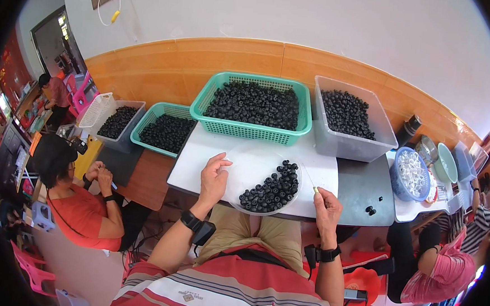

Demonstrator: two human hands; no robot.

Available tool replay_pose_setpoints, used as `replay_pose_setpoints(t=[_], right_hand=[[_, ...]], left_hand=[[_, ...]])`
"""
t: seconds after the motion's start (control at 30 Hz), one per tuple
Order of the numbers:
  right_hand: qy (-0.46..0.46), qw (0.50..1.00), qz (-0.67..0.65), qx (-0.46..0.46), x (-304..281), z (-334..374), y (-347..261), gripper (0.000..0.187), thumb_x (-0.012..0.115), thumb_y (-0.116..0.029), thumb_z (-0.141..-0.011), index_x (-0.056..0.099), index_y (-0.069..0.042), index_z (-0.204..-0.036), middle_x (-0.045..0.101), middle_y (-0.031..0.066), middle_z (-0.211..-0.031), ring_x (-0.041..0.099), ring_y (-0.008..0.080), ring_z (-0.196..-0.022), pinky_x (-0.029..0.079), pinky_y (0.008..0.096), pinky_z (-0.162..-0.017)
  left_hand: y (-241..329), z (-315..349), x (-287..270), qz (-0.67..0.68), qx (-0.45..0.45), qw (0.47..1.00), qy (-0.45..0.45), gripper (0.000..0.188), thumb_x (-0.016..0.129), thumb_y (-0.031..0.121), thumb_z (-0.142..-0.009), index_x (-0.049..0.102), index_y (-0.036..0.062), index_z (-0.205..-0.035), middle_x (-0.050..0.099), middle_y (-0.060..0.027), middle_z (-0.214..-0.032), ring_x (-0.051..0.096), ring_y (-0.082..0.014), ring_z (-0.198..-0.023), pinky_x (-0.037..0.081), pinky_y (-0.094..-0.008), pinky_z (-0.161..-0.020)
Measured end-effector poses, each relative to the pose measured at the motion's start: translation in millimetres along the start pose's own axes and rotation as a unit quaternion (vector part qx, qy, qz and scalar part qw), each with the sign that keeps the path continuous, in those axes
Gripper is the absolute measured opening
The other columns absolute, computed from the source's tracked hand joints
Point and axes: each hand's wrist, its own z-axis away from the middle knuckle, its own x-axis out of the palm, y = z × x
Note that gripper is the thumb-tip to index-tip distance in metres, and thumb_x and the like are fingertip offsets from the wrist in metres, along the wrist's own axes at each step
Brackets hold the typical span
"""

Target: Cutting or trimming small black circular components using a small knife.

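A clear round dish (245,165) lies on the white tabletop in front of me. Small black round pieces (274,187), several with a hole in the middle, are heaped over its right and lower part. My left hand (214,178) is raised at the dish's left edge, thumb and fingers curled together; whatever is between them is too small to see. To the right of the dish, my right hand (327,207) pinches a thin pick-like tool (315,189) with a yellow-green handle, its slender shaft pointing up and left.
Behind the dish stand a green basket (249,132) and a clear plastic bin (358,144), both full of black pieces. Several loose pieces (371,210) lie on the dark surface at right. A blue basket (396,182) holds white rings. People sit on either side.
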Motion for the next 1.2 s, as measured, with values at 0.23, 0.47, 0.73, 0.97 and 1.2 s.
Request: replay_pose_setpoints(t=[0.23,0.47,0.73,0.97,1.2], right_hand=[[0.002,1.0,0.011,-0.002,2.3,0.6,-4.1,0.026,0.068,-0.018,-0.093,0.069,0.003,-0.108,0.065,0.0004,-0.083,0.055,0.0071,-0.075,0.045,0.0228,-0.069],[0.001,1.0,0.023,0.006,4.2,1.9,-4.6,0.024,0.068,-0.017,-0.093,0.069,0.003,-0.106,0.064,-0.0002,-0.083,0.053,0.0067,-0.074,0.045,0.0226,-0.068],[0.012,1.0,0.019,0.002,6.5,0.9,-1.8,0.021,0.067,-0.014,-0.093,0.069,0.002,-0.106,0.063,-0.0026,-0.081,0.052,0.0048,-0.072,0.042,0.0208,-0.065],[0.022,0.999,0.04,-0.002,7.7,1.2,-3.8,0.022,0.066,-0.013,-0.093,0.069,0.003,-0.107,0.064,-0.0023,-0.082,0.053,0.005,-0.073,0.043,0.0205,-0.066],[0.029,0.999,0.019,0.009,12.6,0.0,-7.4,0.022,0.068,-0.013,-0.092,0.069,0.003,-0.106,0.065,-0.0017,-0.082,0.054,0.0052,-0.073,0.044,0.0205,-0.066]], left_hand=[[5.3,1.1,-2.0,-0.03,0.005,1.0,0.001,0.029,0.049,-0.006,-0.08,0.069,-0.0006,-0.1,0.056,-0.018,-0.133,0.06,-0.026,-0.112,0.048,-0.0313,-0.093],[3.8,1.1,-3.5,-0.031,0.008,0.999,0.005,0.03,0.049,-0.007,-0.078,0.069,0.001,-0.099,0.057,-0.0168,-0.132,0.062,-0.025,-0.102,0.048,-0.0304,-0.085],[1.8,-0.1,-4.6,-0.022,-0.012,1.0,-0.01,0.03,0.049,-0.006,-0.078,0.07,0.0016,-0.098,0.057,-0.0175,-0.131,0.063,-0.0256,-0.098,0.049,-0.0314,-0.081],[7.5,0.8,-6.4,-0.028,-0.002,1.0,-0.014,0.03,0.048,-0.006,-0.078,0.069,0.0017,-0.099,0.057,-0.0196,-0.131,0.062,-0.0309,-0.106,0.049,-0.0339,-0.085],[-4.2,-0.8,-6.1,-0.017,0.029,0.999,-0.01,0.03,0.049,-0.006,-0.078,0.069,0.002,-0.099,0.056,-0.0206,-0.131,0.061,-0.033,-0.107,0.049,-0.0361,-0.087]])
